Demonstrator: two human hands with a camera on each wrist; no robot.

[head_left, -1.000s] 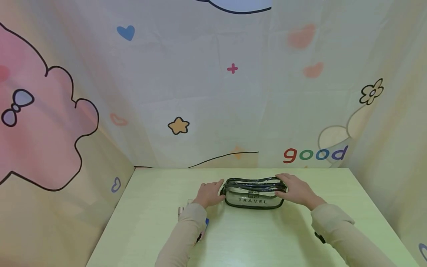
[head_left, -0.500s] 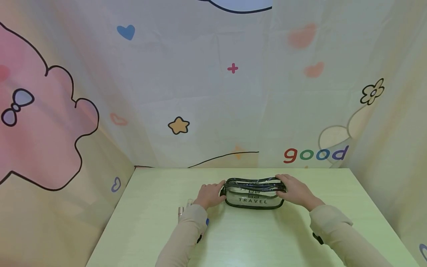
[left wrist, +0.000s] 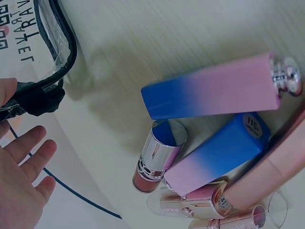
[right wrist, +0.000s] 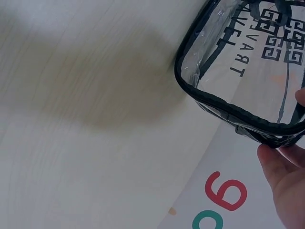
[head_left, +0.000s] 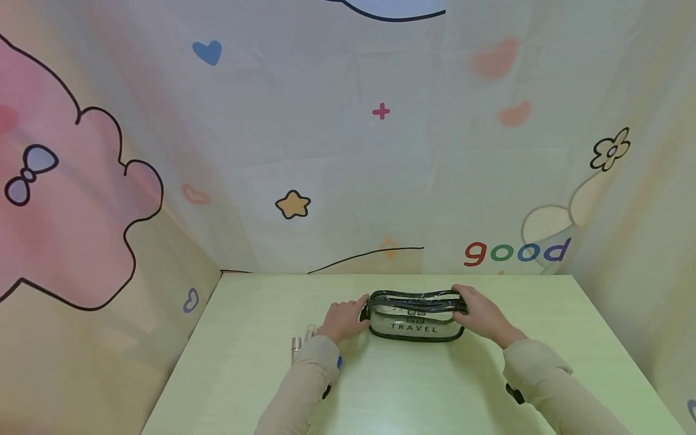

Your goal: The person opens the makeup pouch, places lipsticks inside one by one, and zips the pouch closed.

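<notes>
A clear travel pouch (head_left: 418,334) with black trim and the word TRAVEL on its front stands upright on the table, its zip side up. My left hand (head_left: 342,321) grips the pouch's left end; in the left wrist view its thumb is at the black end tab (left wrist: 40,98), and the other fingers are spread below it. At the right end, my right hand (head_left: 483,313) pinches the top corner between thumb and fingers. The right wrist view shows that pouch corner (right wrist: 228,107) between the fingertips. Nothing solid shows through the clear front.
Several cosmetic tubes lie by my left forearm: a blue-and-pink tube (left wrist: 214,88), a second such tube (left wrist: 219,152), a silver-capped lipstick (left wrist: 159,148) and a pink tube (left wrist: 271,162). The pale table (head_left: 413,386) meets a printed curtain (head_left: 337,151) behind the pouch.
</notes>
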